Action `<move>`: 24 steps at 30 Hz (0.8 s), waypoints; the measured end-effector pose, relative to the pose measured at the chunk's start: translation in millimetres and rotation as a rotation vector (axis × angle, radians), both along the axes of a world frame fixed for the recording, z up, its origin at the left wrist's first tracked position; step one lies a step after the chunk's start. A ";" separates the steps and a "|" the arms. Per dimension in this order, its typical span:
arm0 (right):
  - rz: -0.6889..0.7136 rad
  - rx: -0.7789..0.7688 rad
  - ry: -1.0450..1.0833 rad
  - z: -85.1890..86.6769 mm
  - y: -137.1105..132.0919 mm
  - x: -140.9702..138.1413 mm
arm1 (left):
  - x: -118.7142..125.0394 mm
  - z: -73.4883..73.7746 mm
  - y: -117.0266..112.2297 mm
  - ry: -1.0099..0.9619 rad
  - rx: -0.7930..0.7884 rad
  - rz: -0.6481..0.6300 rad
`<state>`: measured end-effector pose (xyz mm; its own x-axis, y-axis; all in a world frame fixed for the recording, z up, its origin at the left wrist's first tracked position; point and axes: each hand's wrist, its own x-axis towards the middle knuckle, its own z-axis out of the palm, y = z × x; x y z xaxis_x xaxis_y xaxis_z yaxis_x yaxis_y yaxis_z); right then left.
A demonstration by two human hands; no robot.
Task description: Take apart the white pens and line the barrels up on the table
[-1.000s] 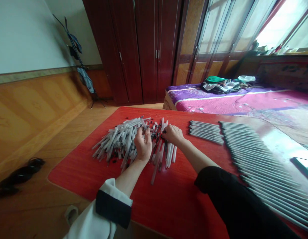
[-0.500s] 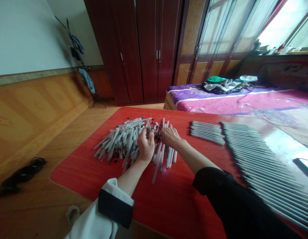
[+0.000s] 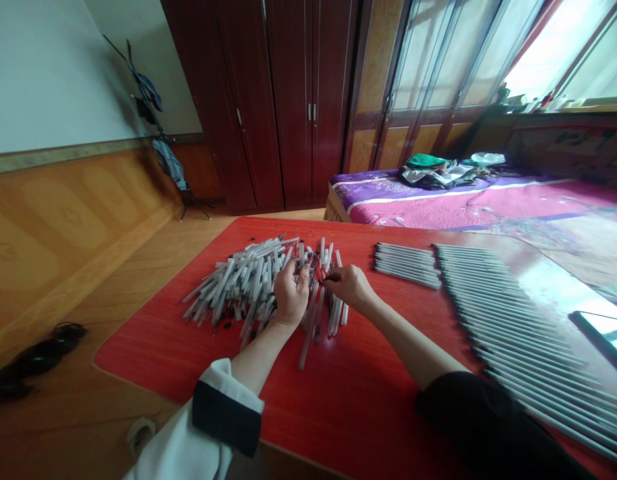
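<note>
A loose heap of grey-white pen barrels (image 3: 241, 280) with small black parts lies on the red table (image 3: 338, 400). My left hand (image 3: 290, 293) rests at the heap's right edge, fingers curled around one or more barrels. My right hand (image 3: 349, 285) sits just to its right, fingertips pinched on a small dark pen part (image 3: 327, 279) held toward the left hand. A few more barrels (image 3: 333, 313) lie under and between both hands.
A short row of finished pens (image 3: 406, 265) and a long ordered row of pens (image 3: 518, 333) lie on the table's right side. A dark phone (image 3: 601, 332) sits at the far right edge. A bed (image 3: 463, 200), wardrobe and wooden floor lie beyond.
My right hand has drawn back slightly toward me and now pinches a small dark part near the left hand. The left hand stays at the heap's edge. The view has shifted a little.
</note>
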<state>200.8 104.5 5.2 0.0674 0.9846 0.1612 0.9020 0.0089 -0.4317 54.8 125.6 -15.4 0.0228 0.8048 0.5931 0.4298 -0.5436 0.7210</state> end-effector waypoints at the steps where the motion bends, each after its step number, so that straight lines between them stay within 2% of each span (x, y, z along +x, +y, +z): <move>1: -0.012 -0.011 -0.031 -1.2 -3.9 1.4 | 0.6 -0.4 -0.7 0.012 -0.007 -0.013; 9: 0.069 -0.022 -0.242 -2.8 -18.6 -8.8 | 3.1 -2.6 -2.0 0.066 -0.011 -0.049; 12: 0.099 -0.002 -0.227 -5.7 -19.6 -12.0 | 3.4 -2.8 -1.8 0.076 -0.009 -0.046; 14: 0.089 0.027 -0.142 -6.6 -19.0 -11.5 | 3.5 -2.7 -1.4 0.075 -0.010 -0.045; 17: 0.024 0.063 0.164 -3.6 -17.0 -5.8 | 3.7 -1.7 -1.6 0.075 -0.013 -0.067; 21: -0.062 0.014 0.851 3.3 -19.6 6.3 | 4.6 2.0 -6.3 0.084 -0.014 -0.138; 24: -0.043 0.020 1.172 3.4 -28.0 12.5 | 6.3 5.2 -13.2 0.098 -0.009 -0.230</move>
<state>213.3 76.5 8.6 0.2179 0.9760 -0.0061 -0.0471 0.0043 -0.9989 61.0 112.4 -10.1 0.2627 0.7774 0.5716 0.3639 -0.6285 0.6875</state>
